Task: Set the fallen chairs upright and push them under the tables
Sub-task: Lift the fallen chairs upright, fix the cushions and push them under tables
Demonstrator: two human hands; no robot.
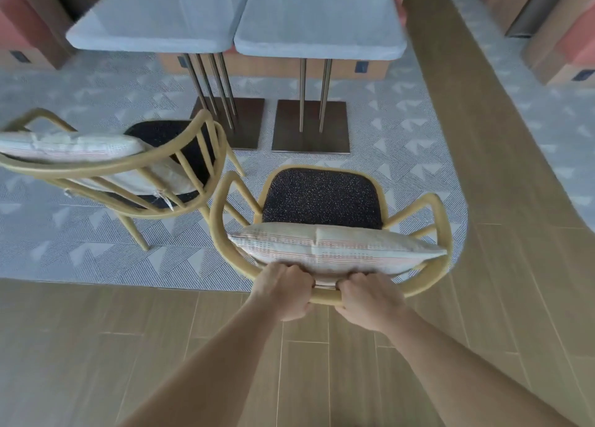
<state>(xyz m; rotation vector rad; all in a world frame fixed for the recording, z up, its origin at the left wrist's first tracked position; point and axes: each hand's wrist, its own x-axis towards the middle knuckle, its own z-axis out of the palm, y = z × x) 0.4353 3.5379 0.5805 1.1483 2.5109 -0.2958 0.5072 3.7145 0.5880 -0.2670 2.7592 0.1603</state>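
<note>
A yellow-framed chair (325, 198) with a dark speckled seat and a striped cushion (335, 248) stands upright in front of me, facing the right grey table (322, 45). My left hand (283, 293) and my right hand (370, 301) both grip the top rail of its curved backrest, side by side. A second chair (135, 165) of the same kind stands upright to the left, turned at an angle, with its own cushion against the backrest. It is near the left grey table (151, 40). Neither chair's seat is under a tabletop.
Each table stands on thin metal legs with a flat square base plate (310, 127) on the patterned grey carpet (80, 252). Wood-look flooring (483, 298) runs under me and curves up the right side. Pink upholstered benches (576, 46) with wooden bases line the back.
</note>
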